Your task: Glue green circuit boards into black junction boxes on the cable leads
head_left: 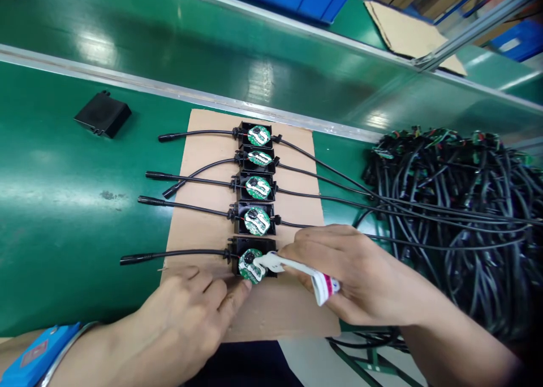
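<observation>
Tube (323, 288) in right hand (352, 274), touching circuit board (248, 266)

A sheet of cardboard (199, 231) lies on the table (63, 217). Five small boxes (254, 186) sit on it in a row, one behind the other. Wires run out of each box to the left and to the right. The wires on the right go into a big pile of cables (458, 206) beside the sheet. A lone box (102, 113) lies far off to the left, near the rail (127, 84). Behind the rail runs the belt (169, 30). The nearest box (250, 245) has a round board (248, 265) in it. The left hand (190, 313) touches that board from the left. The right hand (352, 268) comes from the right with a tube (316, 279), and the tube's tip is on the board.
</observation>
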Demonstrator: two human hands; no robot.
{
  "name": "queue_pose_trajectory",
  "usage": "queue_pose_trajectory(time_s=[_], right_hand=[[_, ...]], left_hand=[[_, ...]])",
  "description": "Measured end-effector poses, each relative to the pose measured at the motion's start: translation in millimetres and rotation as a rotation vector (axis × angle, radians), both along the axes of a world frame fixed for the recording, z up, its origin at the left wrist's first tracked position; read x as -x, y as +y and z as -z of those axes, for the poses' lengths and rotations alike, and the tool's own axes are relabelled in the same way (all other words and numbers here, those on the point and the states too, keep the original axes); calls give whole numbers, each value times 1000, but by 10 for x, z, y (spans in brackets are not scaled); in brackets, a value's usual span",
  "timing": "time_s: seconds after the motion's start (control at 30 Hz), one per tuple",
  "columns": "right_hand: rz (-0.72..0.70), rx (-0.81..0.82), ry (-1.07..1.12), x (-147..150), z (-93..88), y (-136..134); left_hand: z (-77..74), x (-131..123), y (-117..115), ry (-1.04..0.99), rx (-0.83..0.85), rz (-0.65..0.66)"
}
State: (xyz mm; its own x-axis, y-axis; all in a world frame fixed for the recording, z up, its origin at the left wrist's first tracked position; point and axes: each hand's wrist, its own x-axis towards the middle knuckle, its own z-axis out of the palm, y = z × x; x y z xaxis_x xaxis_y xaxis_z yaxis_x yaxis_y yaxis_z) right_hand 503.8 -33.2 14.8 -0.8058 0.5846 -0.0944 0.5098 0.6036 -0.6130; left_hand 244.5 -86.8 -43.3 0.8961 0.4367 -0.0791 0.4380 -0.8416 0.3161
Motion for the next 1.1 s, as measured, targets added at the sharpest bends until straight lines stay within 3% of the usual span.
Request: queue_pose_trajectory(time_s=[0.27,0.43,0.53,0.6,0.7,0.77,0.9,1.0,1.1], right_hand=[[-9,-105,-33,39,-68,-127],[42,-37,26,-84,-142,-181],[210,-11,200,-191,-115,-241],[395,-7,382,-171,-9,-330],[755,-105,753,56,247,-464],[904,-197,868,268,380,-491],[856,-226,789,465,339,-407],[813,-518,586,378,175,-306],[796,-772,321,276,80,-145]], left_hand=[[40,-27,-41,-10,41,-5],[15,-25,-27,23,83,-22],[-39,1,-13,-52,136,-94],[-93,-22,3,-210,204,-167],[-197,-193,66,-561,446,-300],[-287,-384,148,-782,680,-428],[-470,-738,415,-1015,978,-722],[-546,-876,668,-1074,948,-818],[-549,-996,900,-1128,860,-794]])
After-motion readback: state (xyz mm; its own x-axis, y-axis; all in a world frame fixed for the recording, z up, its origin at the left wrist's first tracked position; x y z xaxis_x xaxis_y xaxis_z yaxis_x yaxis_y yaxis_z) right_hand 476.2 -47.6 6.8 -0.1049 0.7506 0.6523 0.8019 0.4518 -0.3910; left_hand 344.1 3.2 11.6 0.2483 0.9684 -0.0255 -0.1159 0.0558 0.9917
